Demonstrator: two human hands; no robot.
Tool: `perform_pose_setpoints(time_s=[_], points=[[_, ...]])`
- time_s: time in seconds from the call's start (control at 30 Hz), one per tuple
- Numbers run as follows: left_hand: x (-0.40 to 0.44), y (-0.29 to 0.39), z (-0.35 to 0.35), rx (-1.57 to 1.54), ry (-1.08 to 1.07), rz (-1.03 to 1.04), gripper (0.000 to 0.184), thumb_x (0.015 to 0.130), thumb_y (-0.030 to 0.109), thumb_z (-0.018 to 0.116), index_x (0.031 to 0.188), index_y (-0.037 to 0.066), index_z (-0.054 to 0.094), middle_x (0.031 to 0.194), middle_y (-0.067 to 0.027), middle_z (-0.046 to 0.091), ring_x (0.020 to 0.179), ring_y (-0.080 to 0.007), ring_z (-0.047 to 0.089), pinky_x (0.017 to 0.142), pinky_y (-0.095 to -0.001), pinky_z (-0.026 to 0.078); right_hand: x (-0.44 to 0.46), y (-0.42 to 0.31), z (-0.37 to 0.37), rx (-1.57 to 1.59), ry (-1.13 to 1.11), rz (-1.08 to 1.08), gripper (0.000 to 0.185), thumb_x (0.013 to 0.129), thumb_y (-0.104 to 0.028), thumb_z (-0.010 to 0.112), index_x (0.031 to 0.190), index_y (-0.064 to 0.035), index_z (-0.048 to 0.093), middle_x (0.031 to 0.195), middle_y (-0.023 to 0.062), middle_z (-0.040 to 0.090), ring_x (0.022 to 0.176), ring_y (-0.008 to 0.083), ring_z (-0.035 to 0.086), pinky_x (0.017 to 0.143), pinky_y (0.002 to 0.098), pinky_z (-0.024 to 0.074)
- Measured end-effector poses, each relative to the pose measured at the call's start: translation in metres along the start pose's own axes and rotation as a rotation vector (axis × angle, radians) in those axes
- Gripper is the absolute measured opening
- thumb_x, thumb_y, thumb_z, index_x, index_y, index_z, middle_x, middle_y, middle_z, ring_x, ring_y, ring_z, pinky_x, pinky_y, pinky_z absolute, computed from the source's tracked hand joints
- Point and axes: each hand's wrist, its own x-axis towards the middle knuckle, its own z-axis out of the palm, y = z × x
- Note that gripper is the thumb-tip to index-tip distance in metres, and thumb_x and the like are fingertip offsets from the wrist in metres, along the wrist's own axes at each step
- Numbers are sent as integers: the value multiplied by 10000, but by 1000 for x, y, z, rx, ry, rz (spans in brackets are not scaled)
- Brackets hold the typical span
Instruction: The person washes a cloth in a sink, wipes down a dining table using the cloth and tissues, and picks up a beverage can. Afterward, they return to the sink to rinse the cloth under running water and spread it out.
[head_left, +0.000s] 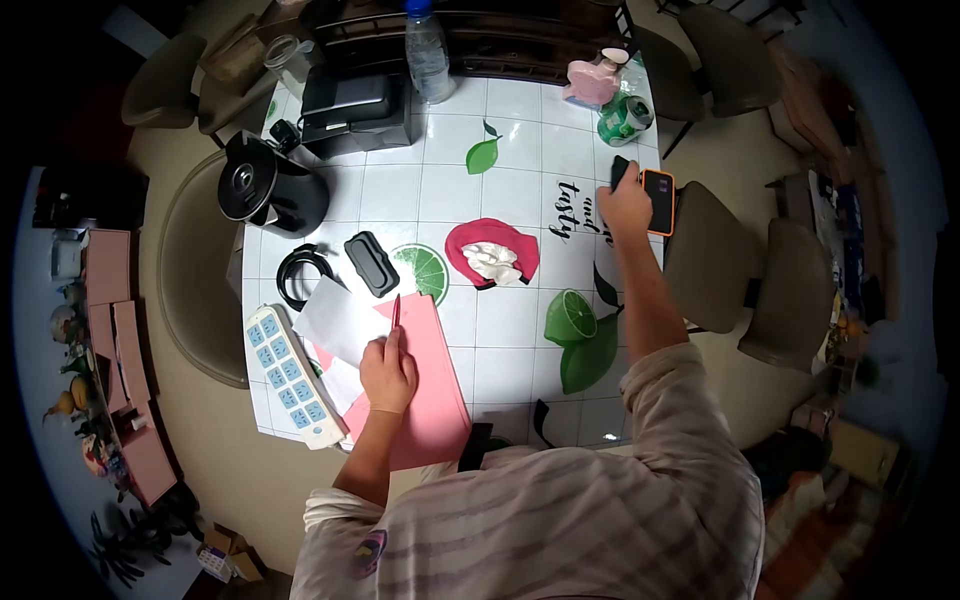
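Note:
My left hand (388,376) is closed around a thin red pen (396,311), above a pink folder (428,375) at the table's near left. White paper sheets (338,322) lie beside it, partly under the folder's edge area. At the right edge of the table, my right hand (627,208) is closed on a small black object (621,172). Right beside that hand lies a dark device with an orange frame (658,203). Between the hands, a red cap-like cloth item (520,243) with white crumpled material (490,261) rests on the table.
A power strip (290,378), coiled black cable (303,276), black case (371,264) and kettle (272,187) stand or lie at left. Farther back are a black box (355,112), water bottle (428,60), green can (624,120) and pink bottle (592,80). Chairs surround the table (500,345).

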Motion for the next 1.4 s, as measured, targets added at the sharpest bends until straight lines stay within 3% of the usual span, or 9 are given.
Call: perform_pose_setpoints(time_s=[0.17, 0.23, 0.43, 0.53, 0.73, 0.97, 1.1, 1.27, 1.4], points=[[-1, -2, 3, -5, 27, 9, 404, 731, 89, 589, 1134, 80, 578, 901, -125, 541, 782, -298, 541, 643, -409, 456, -3, 15, -17, 108, -8, -45, 663, 746, -211, 550, 1353, -51, 336, 925, 260, 640, 825, 418, 636, 738, 487, 509], [-1, -1, 2, -2, 39, 7, 403, 731, 88, 589, 1134, 81, 577, 901, -124, 541, 781, -298, 540, 644, -408, 455, -2, 31, -21, 235, 189, -62, 603, 760, -204, 533, 1333, -76, 398, 857, 265, 646, 826, 428, 633, 769, 487, 498], [-1, 1, 1, 0, 52, 17, 393, 735, 87, 585, 1128, 80, 576, 898, -117, 537, 774, -294, 533, 646, -402, 451, 17, 98, -5, 263, 127, -97, 490, 820, -225, 548, 1275, -53, 490, 1153, 276, 573, 1059, 421, 563, 920, 443, 445], [0, 0, 3, 0, 50, 12, 391, 736, 86, 584, 1127, 78, 576, 896, -114, 534, 774, -293, 531, 651, -402, 449, 8, 96, 13, 193, 168, -196, 623, 875, -448, 549, 1348, -62, 428, 1422, 295, 297, 1244, 467, 382, 1018, 470, 356], [2, 1, 1, 6, 27, 9, 392, 737, 91, 581, 1129, 70, 575, 897, -119, 530, 783, -295, 529, 658, -407, 448, -12, 68, 29, -18, -5, 28, 855, 827, -597, 529, 1467, -117, 229, 1484, 260, 192, 1368, 386, 232, 1063, 550, 239], [-1, -2, -1, -13, 29, 26, 399, 728, 102, 583, 1124, 55, 578, 887, -129, 525, 777, -300, 522, 657, -410, 452, -24, 53, -7, -70, -129, -8, 821, 734, -367, 635, 1422, -54, 314, 1420, 247, 342, 1293, 398, 348, 1005, 528, 337], [1, -3, -3, -45, 43, 38, 391, 731, 112, 589, 1117, 50, 578, 857, -131, 513, 766, -299, 517, 644, -414, 450, -46, -10, -6, 522, 6, -504, 703, 605, -36, 604, 1287, 25, 446, 1132, 234, 581, 1034, 383, 562, 914, 398, 446], [-2, -8, -2, -74, -2, 13, 408, 724, 105, 597, 1127, 46, 571, 873, -141, 519, 770, -310, 518, 650, -424, 447, -39, -204, -42, 580, -73, -1056, 743, 629, -131, 639, 1345, -125, 440, 1314, 212, 465, 1174, 391, 454, 1004, 431, 371], [-2, -10, -2, -113, 6, 2, 405, 725, 113, 602, 1127, 67, 576, 843, -133, 493, 732, -307, 509, 618, -431, 436, 1, -327, -30, 307, 144, -1313, 654, 691, -127, 579, 1333, -139, 456, 1346, 202, 458, 1216, 342, 450, 987, 451, 371]])
